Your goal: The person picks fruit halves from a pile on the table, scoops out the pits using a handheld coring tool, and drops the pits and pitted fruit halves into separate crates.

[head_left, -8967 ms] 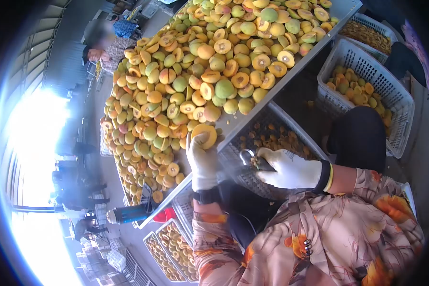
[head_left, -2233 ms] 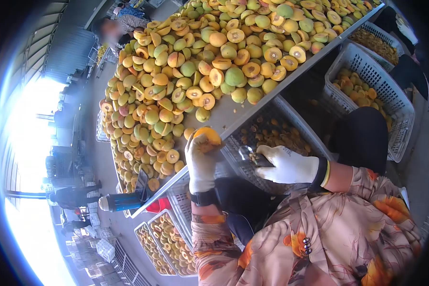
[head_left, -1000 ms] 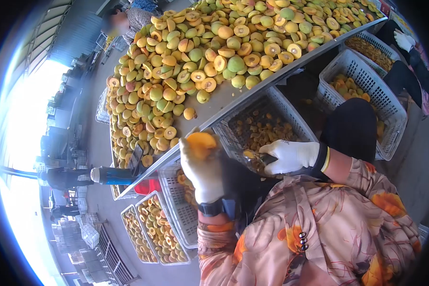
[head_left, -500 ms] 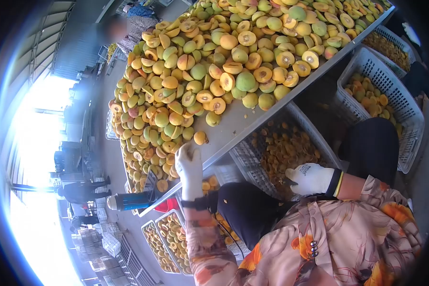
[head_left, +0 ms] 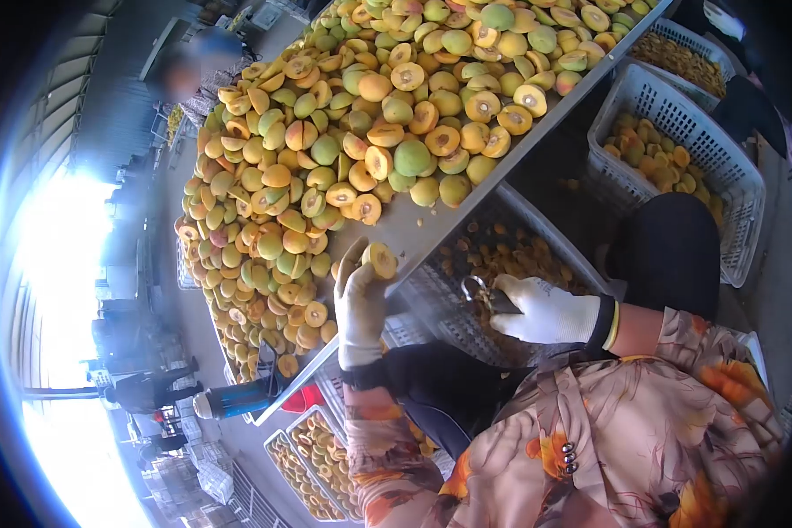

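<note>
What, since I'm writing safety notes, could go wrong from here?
The fruit half in the left hand could slip and drop. The metal tool in the right hand might nick the left hand if they meet. Some loose fruit lies near the edge of the table and may roll off.

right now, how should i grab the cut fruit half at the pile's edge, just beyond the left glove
I'd take the fruit half by its skin edge, coming from the bare tabletop side. Its cut face shows toward the camera, other fruit crowd its far side, and its near side lies open. The left hand, holding another half, would probably need to be freed first.
</note>
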Demonstrator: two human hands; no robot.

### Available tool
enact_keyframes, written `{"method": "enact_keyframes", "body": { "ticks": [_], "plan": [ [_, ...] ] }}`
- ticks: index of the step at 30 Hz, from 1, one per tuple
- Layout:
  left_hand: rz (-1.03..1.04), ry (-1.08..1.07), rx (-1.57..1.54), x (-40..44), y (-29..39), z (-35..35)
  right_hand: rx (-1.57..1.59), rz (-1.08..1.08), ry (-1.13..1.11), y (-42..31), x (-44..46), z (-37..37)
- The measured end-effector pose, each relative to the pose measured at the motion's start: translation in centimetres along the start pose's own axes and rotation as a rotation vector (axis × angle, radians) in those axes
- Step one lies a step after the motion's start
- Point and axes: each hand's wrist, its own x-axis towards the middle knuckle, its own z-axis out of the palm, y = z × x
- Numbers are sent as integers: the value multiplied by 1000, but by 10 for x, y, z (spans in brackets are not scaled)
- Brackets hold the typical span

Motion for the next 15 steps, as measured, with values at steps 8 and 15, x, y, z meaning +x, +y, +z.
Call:
{"method": "enact_keyframes", "body": {
  "ticks": [8,15],
  "plan": [
    [72,-101,-486,-117,11,102,121,-286,158,-55,-11,15],
    [217,111,-254,-156,19,155,23,-309,135,-67,-43,19]
  ]
}}
